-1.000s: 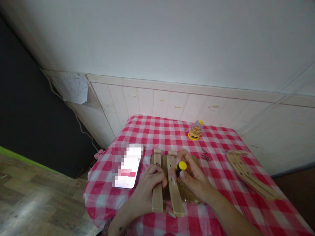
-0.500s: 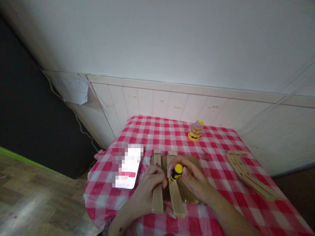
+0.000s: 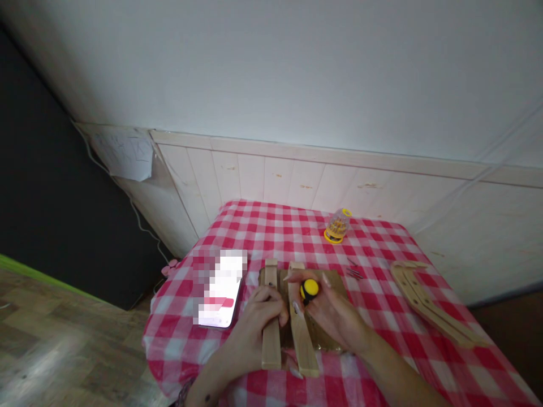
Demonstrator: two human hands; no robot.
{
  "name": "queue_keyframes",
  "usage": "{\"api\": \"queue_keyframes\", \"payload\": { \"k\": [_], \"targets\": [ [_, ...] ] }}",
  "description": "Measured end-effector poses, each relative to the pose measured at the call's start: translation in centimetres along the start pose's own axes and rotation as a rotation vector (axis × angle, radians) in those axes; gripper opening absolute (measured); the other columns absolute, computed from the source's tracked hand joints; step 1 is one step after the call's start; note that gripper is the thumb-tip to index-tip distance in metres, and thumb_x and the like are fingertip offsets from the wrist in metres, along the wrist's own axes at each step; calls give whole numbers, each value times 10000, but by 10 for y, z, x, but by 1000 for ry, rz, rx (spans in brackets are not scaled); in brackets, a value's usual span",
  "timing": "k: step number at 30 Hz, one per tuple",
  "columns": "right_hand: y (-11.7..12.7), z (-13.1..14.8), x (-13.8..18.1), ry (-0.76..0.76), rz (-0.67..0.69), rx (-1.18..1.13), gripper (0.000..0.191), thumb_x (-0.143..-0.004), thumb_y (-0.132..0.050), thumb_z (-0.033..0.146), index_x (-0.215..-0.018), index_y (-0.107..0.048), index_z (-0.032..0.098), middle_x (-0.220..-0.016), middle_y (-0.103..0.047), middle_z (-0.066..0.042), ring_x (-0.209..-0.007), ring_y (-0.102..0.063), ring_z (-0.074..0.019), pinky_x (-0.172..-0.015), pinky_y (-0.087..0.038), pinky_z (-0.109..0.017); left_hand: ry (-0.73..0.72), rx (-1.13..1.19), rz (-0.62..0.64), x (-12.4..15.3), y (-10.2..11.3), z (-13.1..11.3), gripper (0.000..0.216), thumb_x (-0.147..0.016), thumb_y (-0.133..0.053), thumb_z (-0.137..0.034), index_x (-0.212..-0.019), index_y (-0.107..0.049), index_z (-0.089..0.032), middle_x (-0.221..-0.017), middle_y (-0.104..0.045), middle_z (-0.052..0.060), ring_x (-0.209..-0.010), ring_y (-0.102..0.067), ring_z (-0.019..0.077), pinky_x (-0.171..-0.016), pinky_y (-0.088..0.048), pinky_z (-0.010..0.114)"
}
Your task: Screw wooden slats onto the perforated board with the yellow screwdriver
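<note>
My left hand (image 3: 265, 311) is closed around the left wooden bar (image 3: 271, 346), its fingers wrapped over the top. Beside it lies a second wooden bar (image 3: 306, 350), roughly parallel. Both rest on a brown, tape-edged board (image 3: 326, 333). In my right hand (image 3: 333, 308) is a screwdriver with a yellow and black handle (image 3: 311, 288), held between thumb and fingers above the right bar. A dark hole or screw shows in that bar by my fingertips. The screwdriver's tip is hidden from view.
A lit phone (image 3: 218, 299) lies left of the board. Several thin screws or bits (image 3: 354, 273) lie to the right. Further right are curved wooden pieces (image 3: 428, 308). A clear bit container with yellow ends (image 3: 338, 226) stands at the back of the checked tablecloth (image 3: 271, 220).
My right hand has turned about the screwdriver, and its handle has shifted slightly right and now points more toward me. My left hand keeps its hold on the left bar.
</note>
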State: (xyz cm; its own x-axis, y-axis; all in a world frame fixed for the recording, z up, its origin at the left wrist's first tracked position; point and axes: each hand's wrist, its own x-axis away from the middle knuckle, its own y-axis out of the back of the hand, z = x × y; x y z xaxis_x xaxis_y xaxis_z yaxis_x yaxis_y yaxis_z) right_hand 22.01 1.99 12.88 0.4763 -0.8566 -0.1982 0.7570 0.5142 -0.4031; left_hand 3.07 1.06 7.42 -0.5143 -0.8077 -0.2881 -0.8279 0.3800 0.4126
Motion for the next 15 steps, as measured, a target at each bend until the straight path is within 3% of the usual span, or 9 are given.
{"api": "queue_keyframes", "payload": {
  "k": [8,12,15],
  "targets": [
    [2,9,3,57,83,145,272,-978,-694,532,-1025,-630,272,-1004,-662,-35,-880,-636,-181,-855,-494,-350,-25,4,-16,1,0,1,655,-697,-781,-836,-802,-553,-230,-947,-627,58,-1016,-586,324,-851,-452,376],
    [1,8,2,37,92,38,278,-986,-717,460,-1031,-486,310,-910,-666,17,-766,-624,-154,-753,-495,-319,-28,-19,-18,1,-2,2,627,-680,-838,-777,-810,-559,-230,-952,-627,55,-1010,-585,314,-860,-459,375],
    [1,2,0,62,95,19,308,-967,-736,485,-1045,-502,300,-843,-632,37,-689,-559,-129,-705,-459,-284,-10,-27,-18,1,-1,2,638,-703,-807,-797,-782,-544,-221,-962,-615,50,-972,-580,289,-839,-451,358]
  ]
}}
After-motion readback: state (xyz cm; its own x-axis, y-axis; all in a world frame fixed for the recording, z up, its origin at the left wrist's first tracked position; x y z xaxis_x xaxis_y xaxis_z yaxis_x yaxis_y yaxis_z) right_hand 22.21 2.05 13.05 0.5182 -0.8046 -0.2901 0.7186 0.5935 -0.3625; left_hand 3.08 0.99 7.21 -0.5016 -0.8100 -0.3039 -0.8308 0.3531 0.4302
